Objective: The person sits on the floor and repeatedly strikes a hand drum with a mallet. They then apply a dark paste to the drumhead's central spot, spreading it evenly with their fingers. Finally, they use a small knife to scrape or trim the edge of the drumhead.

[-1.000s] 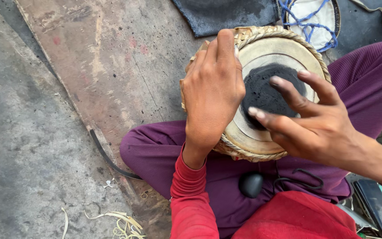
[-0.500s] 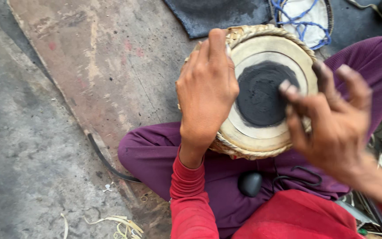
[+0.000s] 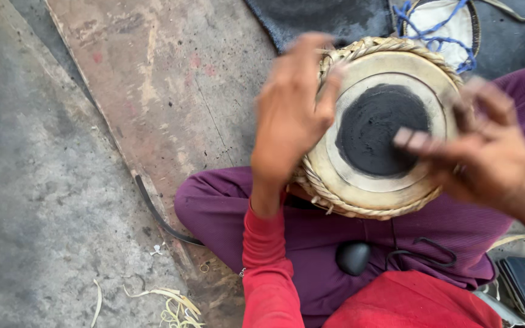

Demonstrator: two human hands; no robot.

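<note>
While a round drum (image 3: pixel 360 182) is rested on the purple-clad lap at centre right of the frame, both bare hands are kept at its head.

The left hand (image 3: pixel 290 118) is laid over the drum's left braided rim, fingers loosely spread and curled against the edge; whether anything is gripped cannot be told. The right hand (image 3: pixel 487 158) is blurred at the right, fingers extended together onto the black centre patch (image 3: pixel 375 124), nothing held. A black round stone (image 3: pixel 353 257) is seen below the drum.

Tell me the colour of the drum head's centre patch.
Black patch on the drum; head view.
</note>
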